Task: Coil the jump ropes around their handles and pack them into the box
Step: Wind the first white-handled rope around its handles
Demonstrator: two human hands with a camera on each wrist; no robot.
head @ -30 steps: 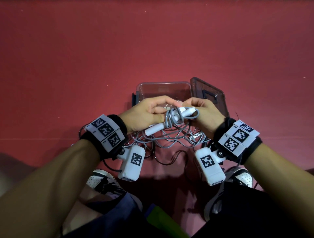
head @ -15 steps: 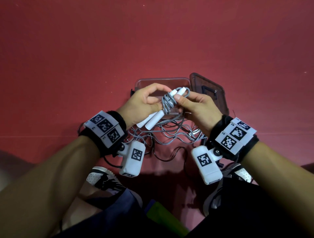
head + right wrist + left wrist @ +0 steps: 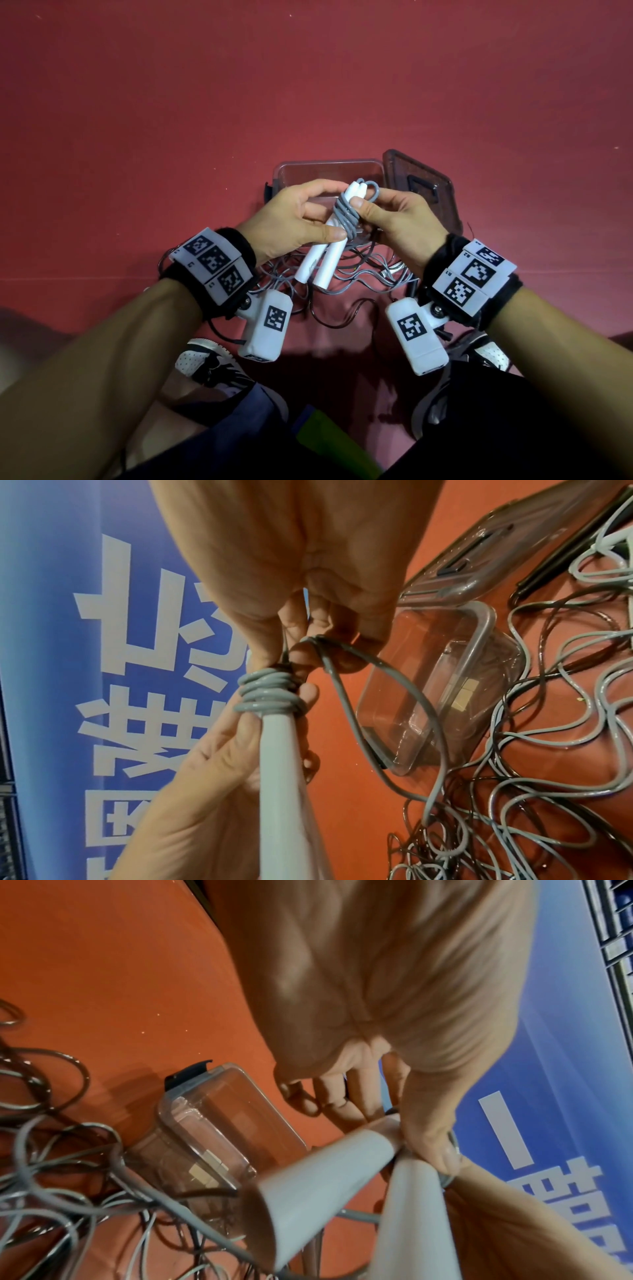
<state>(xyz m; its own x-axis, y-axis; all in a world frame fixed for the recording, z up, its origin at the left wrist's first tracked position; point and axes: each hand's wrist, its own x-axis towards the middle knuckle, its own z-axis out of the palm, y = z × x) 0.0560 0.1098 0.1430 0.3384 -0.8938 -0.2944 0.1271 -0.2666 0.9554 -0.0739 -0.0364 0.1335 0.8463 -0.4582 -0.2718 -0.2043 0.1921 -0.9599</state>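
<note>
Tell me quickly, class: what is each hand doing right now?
Left hand: grips the two white handles.
Right hand: pinches the grey rope coiled around them.

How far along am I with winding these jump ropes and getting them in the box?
Done: little so far, the clear box sits open with its lid beside it. In hand: your left hand holds the white handles while your right hand wraps grey rope around them. Left: the loose rope tangle on the floor.

Red floor point(image 3: 171, 120); black-and-white sneakers point(image 3: 209, 363) near bottom; blue banner point(image 3: 103, 615) with white characters behind
</note>
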